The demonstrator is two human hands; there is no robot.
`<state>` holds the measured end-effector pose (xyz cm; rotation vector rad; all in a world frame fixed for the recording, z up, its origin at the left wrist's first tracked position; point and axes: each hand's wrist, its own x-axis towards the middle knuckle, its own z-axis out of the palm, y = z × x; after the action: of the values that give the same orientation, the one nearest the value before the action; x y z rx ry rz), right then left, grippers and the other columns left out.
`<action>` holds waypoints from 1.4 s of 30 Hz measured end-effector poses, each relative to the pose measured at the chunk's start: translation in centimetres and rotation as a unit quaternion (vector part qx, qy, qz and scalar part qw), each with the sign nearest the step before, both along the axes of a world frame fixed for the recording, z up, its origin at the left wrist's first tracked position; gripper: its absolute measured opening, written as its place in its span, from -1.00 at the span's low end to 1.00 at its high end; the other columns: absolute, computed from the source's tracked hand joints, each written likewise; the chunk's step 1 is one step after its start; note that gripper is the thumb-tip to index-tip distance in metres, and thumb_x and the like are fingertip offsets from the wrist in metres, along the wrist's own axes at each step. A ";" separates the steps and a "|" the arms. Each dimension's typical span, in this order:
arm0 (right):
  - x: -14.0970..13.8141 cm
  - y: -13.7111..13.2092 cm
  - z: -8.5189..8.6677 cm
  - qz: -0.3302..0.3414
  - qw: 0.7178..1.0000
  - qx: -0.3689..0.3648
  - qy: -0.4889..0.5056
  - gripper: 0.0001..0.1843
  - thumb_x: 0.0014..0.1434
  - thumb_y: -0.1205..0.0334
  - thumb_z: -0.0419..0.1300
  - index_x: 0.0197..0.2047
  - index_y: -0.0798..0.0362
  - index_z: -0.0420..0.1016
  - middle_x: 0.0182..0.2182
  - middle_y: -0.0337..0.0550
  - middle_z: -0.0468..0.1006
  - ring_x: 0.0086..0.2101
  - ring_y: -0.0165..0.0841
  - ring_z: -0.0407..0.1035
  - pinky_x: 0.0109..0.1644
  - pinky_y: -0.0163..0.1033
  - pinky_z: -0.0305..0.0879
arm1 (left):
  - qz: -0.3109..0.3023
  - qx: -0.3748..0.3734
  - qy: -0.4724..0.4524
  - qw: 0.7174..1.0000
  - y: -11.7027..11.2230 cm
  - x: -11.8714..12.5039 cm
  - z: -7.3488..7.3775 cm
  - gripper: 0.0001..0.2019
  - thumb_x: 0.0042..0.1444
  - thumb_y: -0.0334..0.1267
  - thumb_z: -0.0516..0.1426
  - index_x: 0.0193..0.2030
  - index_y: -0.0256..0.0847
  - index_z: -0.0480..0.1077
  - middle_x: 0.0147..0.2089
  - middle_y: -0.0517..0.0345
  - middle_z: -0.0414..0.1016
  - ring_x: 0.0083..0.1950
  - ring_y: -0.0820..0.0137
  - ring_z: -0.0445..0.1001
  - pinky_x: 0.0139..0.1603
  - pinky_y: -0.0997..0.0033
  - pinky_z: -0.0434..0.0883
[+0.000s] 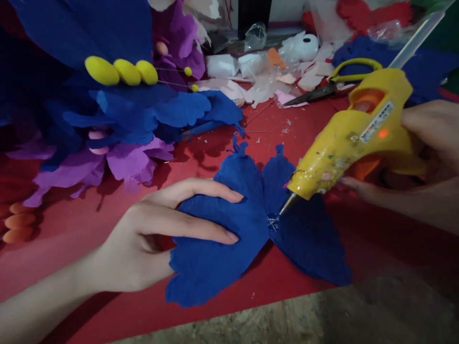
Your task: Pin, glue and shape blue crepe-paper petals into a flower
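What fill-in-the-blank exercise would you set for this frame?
1. The right hand holds a yellow ____.
2. The left hand lies with flat fingers on a ____ paper piece.
3. The scissors at the back have ____ handles.
Missing words: glue gun; blue; yellow.

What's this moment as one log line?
left hand: flat on blue paper petals | right hand: holds yellow glue gun | nozzle: at petals' join
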<state>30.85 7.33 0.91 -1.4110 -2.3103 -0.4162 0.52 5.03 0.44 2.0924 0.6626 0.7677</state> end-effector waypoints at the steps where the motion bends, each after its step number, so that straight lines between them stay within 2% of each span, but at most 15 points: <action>1: -0.1 -0.1 0.1 -0.005 1.000 -0.007 0.005 -0.43 -0.01 -0.27 -0.06 -0.40 0.15 0.28 -0.28 -0.07 0.39 -0.27 -0.39 0.32 -0.39 -0.30 0.20 | 0.000 0.000 0.000 1.000 0.0 0.0 0.0 -0.77 0.14 -0.16 0.03 -0.18 -0.11 0.47 0.03 0.23 0.35 -0.05 0.49 0.41 -0.10 0.65 0.39; 5: -0.6 -0.4 0.4 -0.010 0.999 -0.034 0.017 -0.40 0.03 -0.27 -0.10 -0.34 0.17 0.31 -0.24 -0.04 0.39 -0.23 -0.36 0.32 -0.37 -0.30 0.19 | 0.018 -0.009 0.005 1.000 -0.1 0.1 0.2 -0.78 0.13 -0.15 0.04 -0.19 -0.05 0.48 0.02 0.25 0.37 -0.08 0.49 0.42 -0.12 0.63 0.40; 8: -0.6 -0.3 0.6 -0.014 0.999 -0.041 0.023 -0.39 0.03 -0.27 -0.11 -0.40 0.19 0.31 -0.23 0.00 0.39 -0.23 -0.33 0.31 -0.35 -0.28 0.18 | 0.035 -0.022 0.011 0.999 -0.2 0.2 0.3 -0.81 0.11 -0.19 0.07 -0.19 0.02 0.48 0.01 0.29 0.39 -0.09 0.48 0.43 -0.14 0.61 0.40; 11: -0.6 -0.3 0.4 -0.003 0.999 -0.026 0.027 -0.40 0.03 -0.26 -0.09 -0.42 0.21 0.29 -0.27 0.02 0.38 -0.25 -0.33 0.31 -0.36 -0.28 0.18 | 0.041 -0.035 0.013 0.998 -0.2 0.2 0.3 -0.82 0.08 -0.24 0.10 -0.21 0.04 0.49 0.00 0.29 0.40 -0.12 0.46 0.45 -0.15 0.58 0.41; 16: -0.3 -0.1 -0.2 0.066 0.997 0.049 0.006 -0.42 0.07 -0.21 -0.05 -0.22 0.21 0.31 -0.29 -0.07 0.40 -0.31 -0.43 0.31 -0.42 -0.35 0.17 | 0.054 -0.043 0.014 0.998 -0.3 0.1 0.4 -0.82 0.06 -0.26 0.11 -0.23 0.04 0.50 -0.02 0.26 0.42 -0.13 0.44 0.46 -0.17 0.56 0.41; 20: -0.4 -0.2 0.1 0.018 1.000 -0.008 0.020 -0.42 0.08 -0.21 -0.10 -0.30 0.22 0.29 -0.25 0.02 0.38 -0.26 -0.32 0.31 -0.45 -0.30 0.08 | 0.058 -0.041 0.019 0.997 -0.4 0.1 0.5 -0.80 0.08 -0.10 0.07 -0.25 0.03 0.51 -0.03 0.23 0.43 -0.13 0.43 0.46 -0.18 0.55 0.40; 23: -0.7 -0.3 0.2 0.025 0.999 0.024 0.027 -0.41 0.07 -0.24 -0.10 -0.31 0.21 0.28 -0.31 -0.02 0.38 -0.29 -0.34 0.32 -0.45 -0.30 0.08 | 0.063 -0.044 0.013 0.997 -0.5 0.1 0.3 -0.77 0.08 -0.04 0.05 -0.24 0.04 0.50 -0.02 0.23 0.42 -0.13 0.44 0.46 -0.18 0.56 0.40; 25: -0.8 -0.4 0.3 0.033 0.999 0.030 0.010 -0.41 0.09 -0.23 -0.12 -0.28 0.20 0.29 -0.31 -0.05 0.39 -0.29 -0.37 0.32 -0.46 -0.32 0.10 | 0.064 -0.047 0.013 0.997 -0.5 0.1 0.2 -0.77 0.08 -0.05 0.05 -0.23 0.05 0.50 -0.02 0.22 0.42 -0.13 0.42 0.47 -0.17 0.53 0.39; 28: -0.9 -0.4 0.3 0.021 1.000 -0.016 -0.015 -0.36 0.08 -0.27 -0.16 -0.30 0.21 0.30 -0.29 -0.02 0.40 -0.27 -0.35 0.33 -0.49 -0.32 0.08 | 0.058 -0.055 0.031 0.996 -0.6 0.0 0.2 -0.78 0.08 -0.07 0.05 -0.23 0.05 0.50 0.00 0.24 0.40 -0.11 0.43 0.46 -0.14 0.53 0.39; 32: -0.6 -0.3 0.1 0.022 0.999 0.044 0.016 -0.39 0.06 -0.25 -0.12 -0.29 0.20 0.32 -0.31 -0.04 0.40 -0.31 -0.38 0.32 -0.48 -0.32 0.07 | 0.055 -0.059 0.022 0.997 -0.5 0.0 0.4 -0.81 0.07 -0.11 0.09 -0.23 0.06 0.49 0.00 0.29 0.40 -0.12 0.48 0.45 -0.17 0.60 0.39; 35: -0.5 -0.3 -0.1 0.011 1.000 0.025 0.013 -0.34 0.07 -0.29 -0.16 -0.29 0.21 0.32 -0.25 0.01 0.40 -0.25 -0.33 0.34 -0.43 -0.30 0.14 | 0.051 -0.059 0.012 0.997 -0.4 0.1 0.6 -0.84 0.05 -0.17 0.12 -0.25 0.04 0.50 -0.02 0.28 0.42 -0.15 0.50 0.47 -0.19 0.65 0.39; 39: -0.5 -0.3 -0.3 0.029 0.998 0.049 0.004 -0.34 0.06 -0.30 -0.13 -0.25 0.19 0.32 -0.21 -0.03 0.41 -0.22 -0.35 0.34 -0.35 -0.32 0.23 | 0.049 -0.057 0.009 0.997 -0.2 0.2 0.6 -0.84 0.05 -0.22 0.13 -0.23 0.04 0.50 -0.01 0.30 0.41 -0.14 0.50 0.46 -0.19 0.67 0.39; 42: -0.2 0.0 -0.5 0.046 0.997 0.066 0.001 -0.39 0.06 -0.24 -0.06 -0.22 0.20 0.32 -0.25 -0.05 0.41 -0.26 -0.39 0.34 -0.36 -0.35 0.23 | 0.042 -0.051 0.010 0.998 -0.2 0.2 0.5 -0.83 0.06 -0.19 0.12 -0.21 0.05 0.49 0.00 0.30 0.40 -0.13 0.51 0.46 -0.18 0.67 0.40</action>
<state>30.60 7.32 0.38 -1.2372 -2.2910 -0.5284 0.75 4.82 0.94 1.9925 0.7896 0.7437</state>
